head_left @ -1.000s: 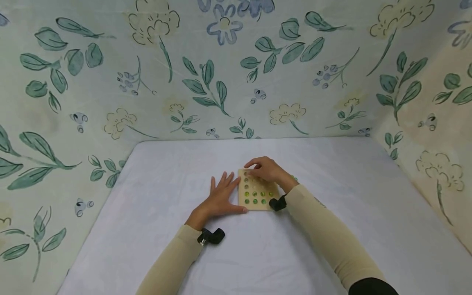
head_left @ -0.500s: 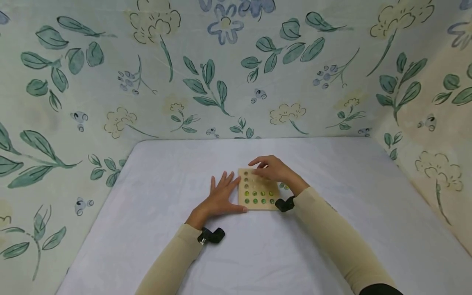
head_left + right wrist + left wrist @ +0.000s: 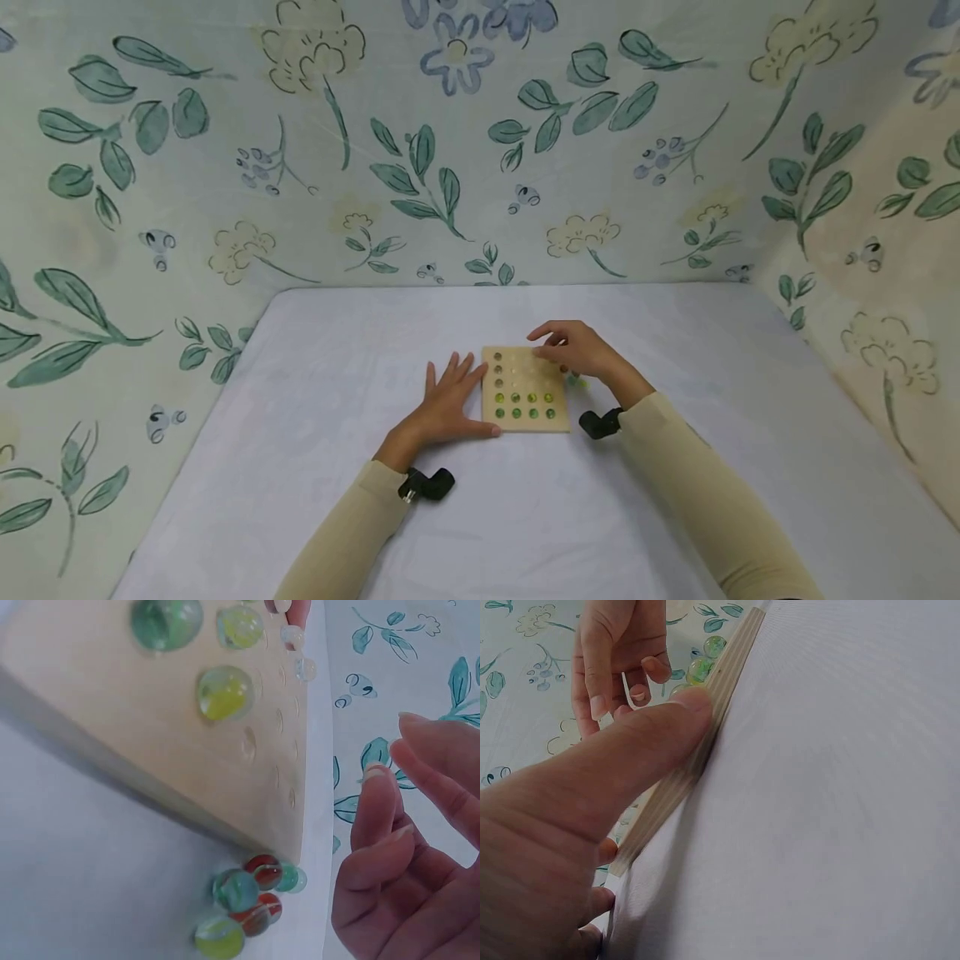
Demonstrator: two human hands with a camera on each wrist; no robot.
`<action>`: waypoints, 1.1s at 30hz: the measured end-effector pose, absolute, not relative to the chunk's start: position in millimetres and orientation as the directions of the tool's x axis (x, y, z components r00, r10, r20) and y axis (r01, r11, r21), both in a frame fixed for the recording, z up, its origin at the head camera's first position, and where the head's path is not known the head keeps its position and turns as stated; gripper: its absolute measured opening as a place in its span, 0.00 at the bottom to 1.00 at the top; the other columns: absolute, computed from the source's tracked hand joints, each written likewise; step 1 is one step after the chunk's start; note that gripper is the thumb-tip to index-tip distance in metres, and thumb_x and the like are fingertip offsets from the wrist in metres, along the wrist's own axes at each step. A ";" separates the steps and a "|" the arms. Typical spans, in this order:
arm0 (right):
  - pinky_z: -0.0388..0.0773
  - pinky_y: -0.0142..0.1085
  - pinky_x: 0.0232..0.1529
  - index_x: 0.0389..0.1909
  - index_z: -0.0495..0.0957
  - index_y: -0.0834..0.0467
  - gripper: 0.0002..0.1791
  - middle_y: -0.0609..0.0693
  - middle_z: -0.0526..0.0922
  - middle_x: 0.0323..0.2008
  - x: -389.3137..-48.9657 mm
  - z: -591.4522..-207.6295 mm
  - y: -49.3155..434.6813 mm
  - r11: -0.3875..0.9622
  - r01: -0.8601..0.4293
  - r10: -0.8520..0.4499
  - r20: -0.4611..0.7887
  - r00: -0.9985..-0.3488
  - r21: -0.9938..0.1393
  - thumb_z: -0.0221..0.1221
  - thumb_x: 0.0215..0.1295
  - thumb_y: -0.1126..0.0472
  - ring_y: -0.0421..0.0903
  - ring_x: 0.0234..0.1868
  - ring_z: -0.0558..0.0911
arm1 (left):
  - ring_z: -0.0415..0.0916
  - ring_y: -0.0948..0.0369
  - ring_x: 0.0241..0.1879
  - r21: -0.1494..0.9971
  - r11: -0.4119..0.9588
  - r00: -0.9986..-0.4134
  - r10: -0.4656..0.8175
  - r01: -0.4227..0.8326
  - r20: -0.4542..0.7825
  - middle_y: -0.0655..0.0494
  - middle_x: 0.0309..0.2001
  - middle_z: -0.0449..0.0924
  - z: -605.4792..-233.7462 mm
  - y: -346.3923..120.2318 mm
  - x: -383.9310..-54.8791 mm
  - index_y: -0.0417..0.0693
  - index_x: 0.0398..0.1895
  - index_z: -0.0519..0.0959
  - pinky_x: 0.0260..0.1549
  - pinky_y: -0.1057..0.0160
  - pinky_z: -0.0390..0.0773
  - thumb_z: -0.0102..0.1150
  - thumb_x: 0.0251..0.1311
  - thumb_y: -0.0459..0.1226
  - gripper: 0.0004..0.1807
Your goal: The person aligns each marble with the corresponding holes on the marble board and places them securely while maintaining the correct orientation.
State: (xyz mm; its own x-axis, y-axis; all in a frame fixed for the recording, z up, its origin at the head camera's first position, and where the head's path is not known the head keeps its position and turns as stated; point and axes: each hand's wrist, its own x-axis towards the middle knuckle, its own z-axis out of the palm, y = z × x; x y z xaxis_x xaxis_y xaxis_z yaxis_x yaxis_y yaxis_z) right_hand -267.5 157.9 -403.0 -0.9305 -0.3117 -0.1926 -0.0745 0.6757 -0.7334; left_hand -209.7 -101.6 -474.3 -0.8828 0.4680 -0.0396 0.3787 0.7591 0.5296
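A square wooden board [image 3: 527, 423] with rows of round hollows lies on the white cloth. Green and yellow marbles [image 3: 533, 413] fill its two near rows; paler ones [image 3: 498, 369] stand up the left column. My left hand [image 3: 444, 410] rests spread at the near left corner, its thumb on the near edge and fingertips along the left side. Over the far right corner hovers my right hand [image 3: 585, 348], its fingers loosely bent with nothing visible between them. Beside the board's right edge, below that hand, loose red, green and yellow marbles [image 3: 235, 891] lie bunched together.
White cloth [image 3: 360, 350] covers the table around the board. Behind it and at both sides hangs a fabric [image 3: 450, 125] printed with leaves and flowers. Each wrist carries a small black camera [image 3: 600, 424].
My right hand has drifted rightward, from over the board's far left part to its far right corner, uncovering more hollows. My left hand and the board have stayed in place.
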 end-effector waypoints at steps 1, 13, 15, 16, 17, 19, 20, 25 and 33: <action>0.79 0.44 0.32 0.57 0.78 0.54 0.18 0.56 0.80 0.41 -266.9 -404.0 159.7 0.676 -0.077 -0.311 -0.189 -0.932 -0.733 0.59 0.67 0.55 0.56 0.33 0.80 | 0.25 0.52 0.75 0.531 0.760 -0.884 0.466 0.376 -0.041 0.52 0.77 0.38 -474.3 -101.7 -209.0 0.56 0.77 0.49 0.66 0.42 0.19 0.65 0.43 0.68 0.61; 0.76 0.40 0.34 0.56 0.77 0.56 0.18 0.56 0.81 0.39 -264.1 -411.0 178.0 0.679 -0.052 -0.268 -0.182 -0.946 -0.732 0.60 0.67 0.55 0.54 0.35 0.81 | 0.25 0.54 0.76 0.519 0.771 -0.893 0.449 0.368 -0.035 0.53 0.77 0.38 -476.0 -101.5 -209.0 0.58 0.77 0.49 0.66 0.43 0.19 0.65 0.42 0.69 0.61; 0.75 0.39 0.34 0.56 0.77 0.56 0.18 0.57 0.81 0.38 -263.4 -412.4 180.7 0.680 -0.048 -0.261 -0.181 -0.948 -0.732 0.59 0.67 0.56 0.53 0.35 0.81 | 0.26 0.54 0.76 0.518 0.772 -0.894 0.447 0.369 -0.030 0.53 0.77 0.38 -476.2 -101.4 -208.8 0.58 0.77 0.49 0.66 0.44 0.19 0.65 0.42 0.69 0.61; 0.75 0.39 0.34 0.56 0.77 0.56 0.18 0.57 0.81 0.38 -262.8 -412.6 181.9 0.679 -0.043 -0.257 -0.182 -0.949 -0.733 0.59 0.67 0.56 0.53 0.35 0.82 | 0.26 0.54 0.76 0.520 0.770 -0.894 0.448 0.370 -0.028 0.53 0.77 0.39 -476.2 -101.3 -208.5 0.58 0.77 0.49 0.66 0.44 0.19 0.65 0.42 0.69 0.61; 0.75 0.39 0.34 0.56 0.77 0.56 0.18 0.58 0.81 0.38 -262.3 -413.2 183.4 0.676 -0.041 -0.257 -0.183 -0.949 -0.736 0.59 0.67 0.56 0.53 0.35 0.82 | 0.26 0.54 0.76 0.521 0.768 -0.893 0.449 0.372 -0.025 0.53 0.77 0.39 -476.4 -101.3 -208.1 0.58 0.77 0.50 0.66 0.44 0.19 0.65 0.42 0.68 0.61; 0.76 0.40 0.34 0.56 0.77 0.57 0.18 0.58 0.82 0.38 -261.0 -413.9 185.5 0.671 -0.029 -0.251 -0.191 -0.949 -0.741 0.60 0.67 0.57 0.53 0.35 0.82 | 0.25 0.54 0.76 0.519 0.770 -0.892 0.451 0.371 -0.033 0.54 0.77 0.38 -477.1 -101.4 -207.2 0.58 0.77 0.49 0.66 0.44 0.19 0.65 0.42 0.69 0.61; 0.75 0.40 0.34 0.56 0.76 0.58 0.18 0.59 0.82 0.38 -260.6 -414.7 186.8 0.670 -0.024 -0.251 -0.196 -0.948 -0.742 0.60 0.67 0.57 0.53 0.35 0.82 | 0.25 0.54 0.75 0.520 0.770 -0.891 0.452 0.369 -0.037 0.54 0.77 0.38 -477.6 -101.5 -206.8 0.58 0.77 0.49 0.66 0.44 0.18 0.65 0.41 0.69 0.61; 0.74 0.38 0.32 0.55 0.77 0.57 0.18 0.57 0.82 0.38 -261.2 -418.9 192.3 0.688 -0.021 -0.239 -0.200 -0.950 -0.725 0.60 0.67 0.56 0.52 0.35 0.81 | 0.25 0.55 0.76 0.515 0.772 -0.891 0.452 0.372 -0.033 0.54 0.77 0.38 -479.4 -102.0 -206.7 0.58 0.77 0.49 0.66 0.44 0.19 0.64 0.41 0.70 0.61; 0.72 0.37 0.31 0.50 0.79 0.53 0.13 0.50 0.84 0.37 -261.1 -423.5 198.5 0.716 0.003 -0.207 -0.216 -0.954 -0.698 0.59 0.67 0.56 0.50 0.34 0.75 | 0.26 0.55 0.75 0.522 0.763 -0.890 0.456 0.381 -0.018 0.53 0.77 0.38 -480.0 -101.8 -209.8 0.58 0.77 0.49 0.66 0.45 0.18 0.64 0.41 0.70 0.62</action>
State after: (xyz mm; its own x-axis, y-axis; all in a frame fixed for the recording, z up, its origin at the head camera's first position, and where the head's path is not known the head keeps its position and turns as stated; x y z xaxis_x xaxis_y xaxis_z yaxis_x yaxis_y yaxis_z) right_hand -261.1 198.5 -423.5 -0.9542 -0.2069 -0.2162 0.0031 0.7156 -0.6985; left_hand -209.8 -101.8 -480.0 -0.8898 0.4561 -0.0183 0.3805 0.7633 0.5221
